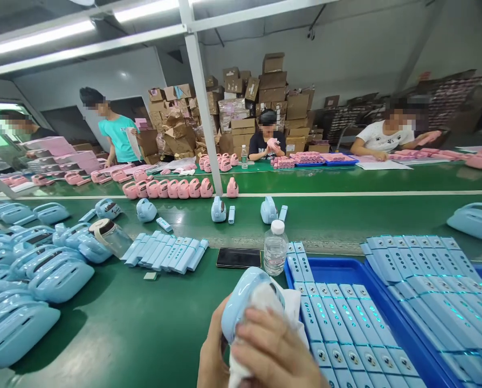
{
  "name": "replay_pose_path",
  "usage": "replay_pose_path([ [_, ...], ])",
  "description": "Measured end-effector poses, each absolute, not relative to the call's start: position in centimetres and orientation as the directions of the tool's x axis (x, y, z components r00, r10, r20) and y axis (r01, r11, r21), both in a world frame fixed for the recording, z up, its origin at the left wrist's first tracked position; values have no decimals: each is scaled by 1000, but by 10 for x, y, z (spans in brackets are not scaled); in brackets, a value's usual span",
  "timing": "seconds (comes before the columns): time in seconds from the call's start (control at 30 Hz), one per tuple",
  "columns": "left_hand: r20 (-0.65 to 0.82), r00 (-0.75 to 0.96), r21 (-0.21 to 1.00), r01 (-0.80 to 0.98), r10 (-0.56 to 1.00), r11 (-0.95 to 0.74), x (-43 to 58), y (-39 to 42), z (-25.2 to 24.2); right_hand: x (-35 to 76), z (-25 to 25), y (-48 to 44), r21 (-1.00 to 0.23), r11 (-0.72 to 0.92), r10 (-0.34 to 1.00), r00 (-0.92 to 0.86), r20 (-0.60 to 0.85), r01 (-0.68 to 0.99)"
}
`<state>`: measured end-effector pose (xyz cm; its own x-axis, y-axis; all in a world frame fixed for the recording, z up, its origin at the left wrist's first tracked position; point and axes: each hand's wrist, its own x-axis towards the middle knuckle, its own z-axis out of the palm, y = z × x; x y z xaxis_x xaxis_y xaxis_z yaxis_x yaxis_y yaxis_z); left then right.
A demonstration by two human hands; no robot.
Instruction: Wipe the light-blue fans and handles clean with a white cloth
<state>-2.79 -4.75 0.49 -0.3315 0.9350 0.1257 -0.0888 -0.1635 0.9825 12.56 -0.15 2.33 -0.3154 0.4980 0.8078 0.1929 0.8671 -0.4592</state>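
In the head view, my left hand grips a glossy light-blue plastic case from its left side, fingers wrapped round it. A white cloth is pressed against the case's right side by my right hand, whose fingers are slightly blurred. Part of the case is hidden behind the cloth and fingers. Just right of my hands is a blue tray with rows of light-blue bar-shaped pieces. More light-blue handled cases crowd the left side of the green table.
A clear water bottle and a dark phone stand and lie beyond my hands. Light-blue bars lie left of them. A conveyor belt carries blue cases. Across it, several people work beside pink cases; a metal post rises ahead.
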Motion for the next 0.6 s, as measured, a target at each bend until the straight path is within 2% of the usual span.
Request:
replay_pose_path([
  [0.03,108,-333,984,-98,937,-148,-27,-48,4,129,26,3,-533,827,562,-296,772,179],
  [0.07,83,-335,986,-111,939,-127,-26,-47,3,133,28,8,-658,729,683,-244,688,186],
  [0.13,2,-309,963,-255,951,-85,-22,-47,3,141,32,13,-881,447,893,-127,431,153],
  [0.2,-91,-249,870,-491,964,-44,-19,-46,6,145,34,13,-963,267,960,-91,263,30],
  [0.3,-286,-78,654,-744,955,135,-13,-43,12,141,30,2,-977,178,984,20,176,-122],
  [0.33,-350,-10,583,-785,937,209,-11,-42,14,137,27,-3,-972,210,976,76,203,-107],
  [0.4,-400,54,516,-812,915,273,-8,-38,15,127,19,-14,-927,374,918,132,374,26],
  [0.5,-333,-17,569,-801,943,187,-7,-35,13,114,-1,-25,-673,698,696,-9,718,243],
  [0.53,-318,-41,588,-792,947,163,-8,-34,12,111,-8,-27,-587,762,624,-65,779,274],
  [0.6,-321,-70,598,-788,945,145,-11,-34,10,112,-20,-26,-490,823,535,-103,838,286],
])
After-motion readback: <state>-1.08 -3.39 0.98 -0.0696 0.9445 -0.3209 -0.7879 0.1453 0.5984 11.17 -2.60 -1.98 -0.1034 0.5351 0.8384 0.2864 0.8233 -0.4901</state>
